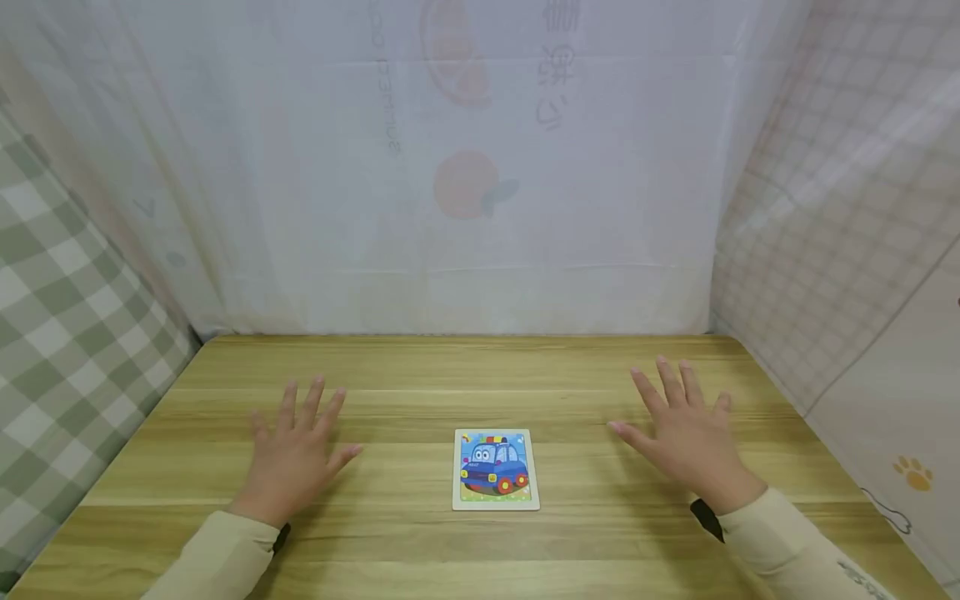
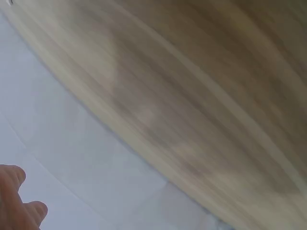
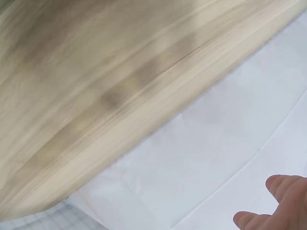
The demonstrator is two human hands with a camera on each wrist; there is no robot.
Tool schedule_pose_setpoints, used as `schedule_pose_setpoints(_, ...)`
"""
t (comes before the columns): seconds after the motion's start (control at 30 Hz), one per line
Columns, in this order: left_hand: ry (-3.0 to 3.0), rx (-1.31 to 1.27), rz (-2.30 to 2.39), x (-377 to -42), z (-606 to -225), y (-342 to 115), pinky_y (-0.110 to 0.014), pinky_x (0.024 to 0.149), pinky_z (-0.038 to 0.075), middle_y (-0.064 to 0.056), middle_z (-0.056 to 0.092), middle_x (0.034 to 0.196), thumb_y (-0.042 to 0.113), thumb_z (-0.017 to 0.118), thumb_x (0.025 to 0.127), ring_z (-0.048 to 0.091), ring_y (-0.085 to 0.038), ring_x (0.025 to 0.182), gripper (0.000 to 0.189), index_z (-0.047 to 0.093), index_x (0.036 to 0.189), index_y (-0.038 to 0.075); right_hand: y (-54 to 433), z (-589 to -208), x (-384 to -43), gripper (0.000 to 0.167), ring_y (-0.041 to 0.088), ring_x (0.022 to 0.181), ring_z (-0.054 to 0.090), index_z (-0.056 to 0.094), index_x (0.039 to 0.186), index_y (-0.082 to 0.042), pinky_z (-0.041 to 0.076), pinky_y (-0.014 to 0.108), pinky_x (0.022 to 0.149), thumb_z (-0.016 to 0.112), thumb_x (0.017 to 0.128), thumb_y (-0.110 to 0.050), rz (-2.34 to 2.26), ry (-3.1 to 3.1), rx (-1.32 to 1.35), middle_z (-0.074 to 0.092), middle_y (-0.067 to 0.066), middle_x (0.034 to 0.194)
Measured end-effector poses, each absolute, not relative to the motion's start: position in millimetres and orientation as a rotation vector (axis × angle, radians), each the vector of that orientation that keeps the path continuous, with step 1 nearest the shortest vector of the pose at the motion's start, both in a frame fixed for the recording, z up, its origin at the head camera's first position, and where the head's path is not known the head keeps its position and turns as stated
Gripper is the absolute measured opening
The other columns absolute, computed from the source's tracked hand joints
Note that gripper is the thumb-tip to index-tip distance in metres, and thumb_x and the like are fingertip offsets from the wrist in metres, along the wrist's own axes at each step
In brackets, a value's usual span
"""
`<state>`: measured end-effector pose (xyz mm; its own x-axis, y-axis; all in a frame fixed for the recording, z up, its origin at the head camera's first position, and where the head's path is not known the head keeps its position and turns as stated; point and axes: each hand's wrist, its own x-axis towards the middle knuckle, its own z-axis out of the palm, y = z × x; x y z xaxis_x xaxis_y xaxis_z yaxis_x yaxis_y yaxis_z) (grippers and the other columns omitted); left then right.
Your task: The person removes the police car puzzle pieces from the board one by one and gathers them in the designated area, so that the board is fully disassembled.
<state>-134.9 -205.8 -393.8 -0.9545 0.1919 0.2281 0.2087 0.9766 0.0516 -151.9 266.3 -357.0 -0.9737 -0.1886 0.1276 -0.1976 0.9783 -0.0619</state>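
Note:
A small square picture board [image 1: 496, 469] with a white border lies flat near the middle of the table in the head view. Its print is a blue cartoon police car with eyes and red and yellow wheels. To its left is my left hand [image 1: 295, 467], fingers straight and spread, holding nothing. My right hand [image 1: 690, 446] is spread the same way on the other side, also holding nothing. Both hands are apart from the board. Each wrist view catches only some fingertips: left-hand fingers [image 2: 12, 184] at lower left, right-hand fingers [image 3: 283, 187] at lower right.
The wooden table [image 1: 420, 367] ends at a pale curtain [image 1: 337, 208] printed with fruit. A green checked cloth [image 1: 60, 308] hangs along the left side, and a grid-patterned cloth [image 1: 810, 208] along the right.

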Motion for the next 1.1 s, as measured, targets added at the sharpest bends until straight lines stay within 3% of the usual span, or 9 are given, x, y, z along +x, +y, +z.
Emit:
schedule_pose_setpoints(0.27, -2.872, -0.373, -0.081, -138.8, -393.3, -183.1, -0.080, 0.097, 0.014, -0.018, 0.021, 0.158, 0.051, 0.060, 0.090, 0.013, -0.046, 0.143, 0.074, 0.038, 0.149, 0.013, 250.6, -363.3, -159.1, 0.087, 0.048, 0.142, 0.012, 0.029, 0.152, -0.010, 0.012, 0.081, 0.094, 0.045, 0.090, -0.068, 0.099, -2.967, 0.364, 0.018, 0.025, 0.156)
schedule_pose_setpoints(0.67, -2.781, -0.566, -0.088, -141.1, -401.4, -142.9, -0.075, 0.098, 0.025, -0.016, 0.027, 0.156, 0.054, 0.063, 0.087, 0.020, -0.044, 0.142, 0.076, 0.042, 0.147, 0.013, 233.1, -370.9, -161.8, 0.083, 0.048, 0.141, 0.015, 0.031, 0.151, -0.009, 0.017, 0.080, 0.095, 0.052, 0.090, -0.062, 0.207, -2.960, 0.431, 0.021, 0.024, 0.155)
schedule_pose_setpoints(1.1, -2.780, -0.866, -0.183, -133.1, -402.5, -98.2, -0.071, 0.101, 0.026, -0.013, 0.027, 0.157, 0.055, 0.059, 0.089, 0.020, -0.042, 0.143, 0.074, 0.041, 0.147, 0.013, 212.2, -380.6, -166.6, 0.079, 0.046, 0.140, 0.021, 0.035, 0.149, -0.006, 0.026, 0.073, 0.099, 0.064, 0.088, -0.047, 0.385, -2.927, 0.534, 0.027, 0.023, 0.154)
